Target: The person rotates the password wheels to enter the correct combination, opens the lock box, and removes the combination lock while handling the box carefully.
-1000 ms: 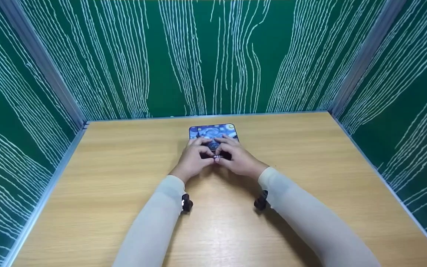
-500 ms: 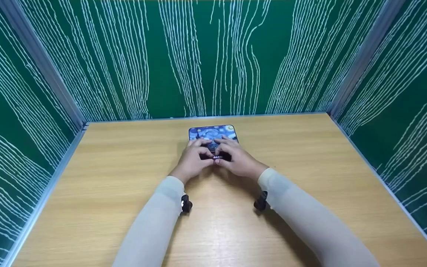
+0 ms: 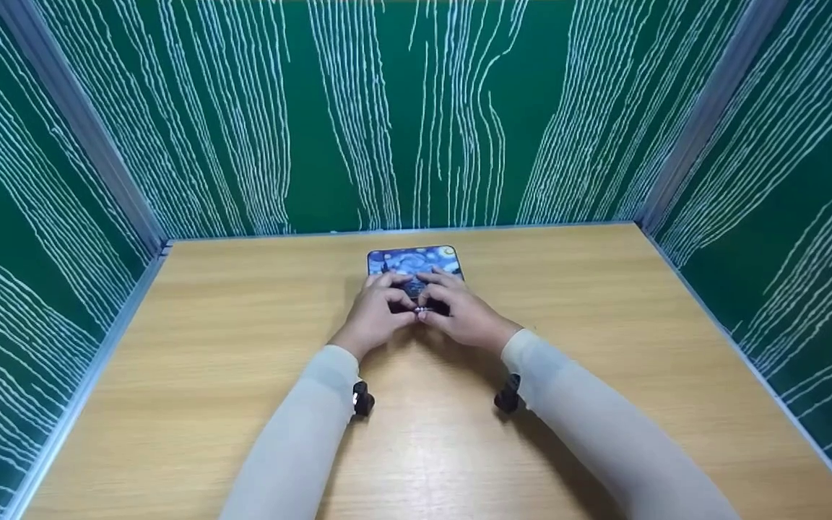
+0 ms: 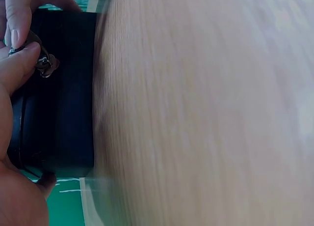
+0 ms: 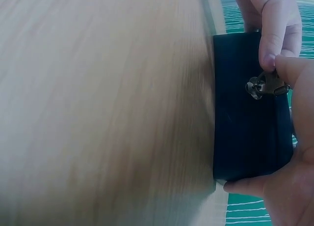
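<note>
A small dark box [image 3: 412, 258] stands toward the back of the table, its lid printed with a blue starry-night painting. On its near side is a metal latch [image 5: 267, 87], attached by a round plate. My left hand [image 3: 371, 316] and right hand [image 3: 468, 316] meet there from both sides. Thumbs and forefingers of both hands pinch at the latch, while other fingers lie over the lid and along the ends. In the left wrist view, the latch [image 4: 45, 66] is partly hidden by the left thumb [image 4: 22, 64].
A pale wooden table [image 3: 192, 375] lies under the forearms. Green panels [image 3: 336, 159] with white wavy lines close off the back and sides, joined by grey corner posts [image 3: 98, 130]. A black wrist camera [image 3: 363, 399] sits on the left sleeve, another [image 3: 508, 394] on the right.
Both hands stay at the latch, with only slight shifts of the thumbs and forefingers. The box stays in place on the table; the head view drifts very slightly.
</note>
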### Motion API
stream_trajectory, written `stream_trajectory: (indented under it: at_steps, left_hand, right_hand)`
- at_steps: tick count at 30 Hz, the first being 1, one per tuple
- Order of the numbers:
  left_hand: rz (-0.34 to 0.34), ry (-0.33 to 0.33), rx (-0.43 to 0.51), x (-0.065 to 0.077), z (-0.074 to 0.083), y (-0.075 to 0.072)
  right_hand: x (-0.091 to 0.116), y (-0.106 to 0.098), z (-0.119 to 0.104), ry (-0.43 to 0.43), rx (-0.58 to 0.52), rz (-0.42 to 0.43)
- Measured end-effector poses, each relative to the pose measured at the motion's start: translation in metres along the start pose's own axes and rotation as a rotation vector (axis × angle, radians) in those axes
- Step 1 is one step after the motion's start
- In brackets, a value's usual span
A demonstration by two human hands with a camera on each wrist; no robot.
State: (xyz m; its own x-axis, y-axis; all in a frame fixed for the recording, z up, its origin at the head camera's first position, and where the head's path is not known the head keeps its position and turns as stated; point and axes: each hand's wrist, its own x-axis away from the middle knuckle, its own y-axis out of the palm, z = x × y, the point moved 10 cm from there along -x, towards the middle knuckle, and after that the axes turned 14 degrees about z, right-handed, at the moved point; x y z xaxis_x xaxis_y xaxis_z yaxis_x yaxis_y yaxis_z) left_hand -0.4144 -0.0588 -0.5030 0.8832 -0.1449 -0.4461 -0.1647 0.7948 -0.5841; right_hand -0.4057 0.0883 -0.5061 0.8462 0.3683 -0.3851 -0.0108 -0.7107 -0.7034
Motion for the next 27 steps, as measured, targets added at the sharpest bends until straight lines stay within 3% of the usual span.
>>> stream_trajectory:
  at_steps: [16, 27]
  left_hand:
    - [-0.008, -0.019, -0.003, 0.0001, -0.0015, 0.0011]
    - [0.004, 0.017, -0.009, 0.0002, -0.0015, 0.0018]
  right_hand:
    - [0.0007, 0.0006, 0.0012, 0.019, -0.001, 0.001]
    - [-0.0007, -0.0004, -0.0057, -0.045, -0.018, 0.031]
